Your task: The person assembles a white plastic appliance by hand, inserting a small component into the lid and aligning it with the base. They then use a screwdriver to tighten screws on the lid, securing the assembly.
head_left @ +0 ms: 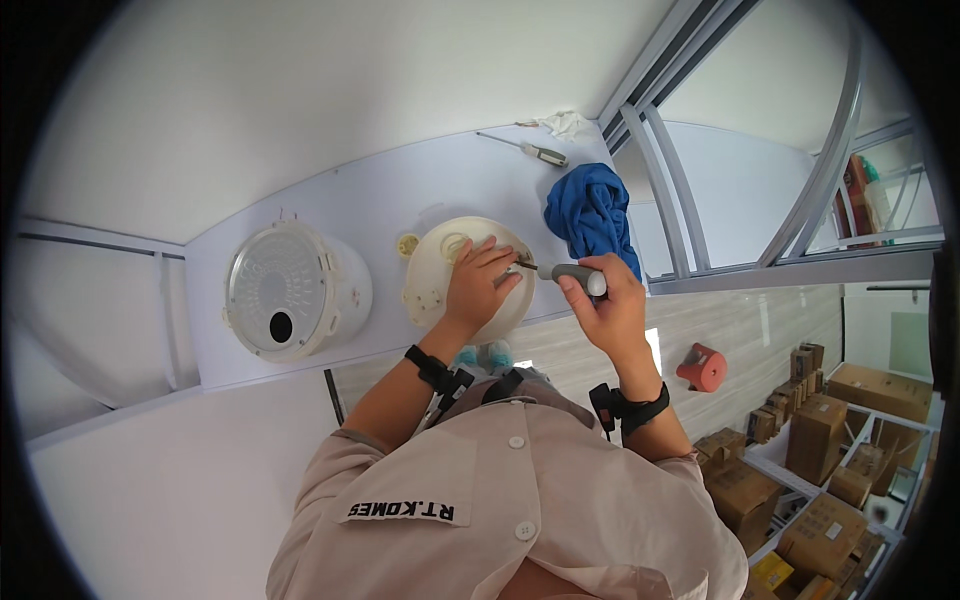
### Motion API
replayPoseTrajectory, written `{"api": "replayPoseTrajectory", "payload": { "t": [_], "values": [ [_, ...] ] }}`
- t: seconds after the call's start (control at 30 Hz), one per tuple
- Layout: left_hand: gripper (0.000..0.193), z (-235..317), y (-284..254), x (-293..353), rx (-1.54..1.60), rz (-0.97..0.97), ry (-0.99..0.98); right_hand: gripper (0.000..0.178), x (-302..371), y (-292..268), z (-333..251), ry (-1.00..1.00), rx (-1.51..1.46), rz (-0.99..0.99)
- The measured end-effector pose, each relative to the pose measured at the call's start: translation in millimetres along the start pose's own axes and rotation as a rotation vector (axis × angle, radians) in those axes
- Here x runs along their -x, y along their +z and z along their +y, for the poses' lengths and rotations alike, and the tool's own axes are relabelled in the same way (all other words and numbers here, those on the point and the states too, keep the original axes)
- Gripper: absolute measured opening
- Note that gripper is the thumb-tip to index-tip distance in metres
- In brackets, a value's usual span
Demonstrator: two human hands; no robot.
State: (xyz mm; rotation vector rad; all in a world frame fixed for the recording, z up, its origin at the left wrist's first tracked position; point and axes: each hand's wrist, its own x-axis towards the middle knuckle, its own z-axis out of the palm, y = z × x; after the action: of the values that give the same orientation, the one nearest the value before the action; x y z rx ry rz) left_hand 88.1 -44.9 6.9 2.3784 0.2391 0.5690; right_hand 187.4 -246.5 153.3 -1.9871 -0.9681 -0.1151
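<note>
A cream round lid-like part [428,268] lies on the white table before me. My left hand [478,287] rests on it, fingers stretched out and slightly apart. My right hand [612,308] grips a screwdriver [572,274] by its grey handle. The screwdriver's dark shaft points left, its tip close to my left fingers at the part's right side; what the tip touches is too small to make out. A small yellowish round piece [407,245] sits just left of the cream part.
At the left stands a white round appliance [350,290] with a clear-looking top. A blue cloth [592,212] is bunched at the table's right end, near a second screwdriver [543,154] and crumpled white tissue [567,124]. A red stool [702,368] and cardboard boxes [815,435] are on the right.
</note>
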Motion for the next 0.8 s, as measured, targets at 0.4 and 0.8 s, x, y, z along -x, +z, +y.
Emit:
{"api": "replayPoseTrajectory", "payload": {
  "t": [0.4,0.8],
  "values": [
    [0.037,-3,1,0,0.013,-0.028,-0.002,0.036,-1,1,2,0.052,0.04,0.015],
    [0.038,-2,-3,0,0.026,-0.051,0.034,0.055,-22,7,-29,0.026,0.522,0.015]
  ]
}}
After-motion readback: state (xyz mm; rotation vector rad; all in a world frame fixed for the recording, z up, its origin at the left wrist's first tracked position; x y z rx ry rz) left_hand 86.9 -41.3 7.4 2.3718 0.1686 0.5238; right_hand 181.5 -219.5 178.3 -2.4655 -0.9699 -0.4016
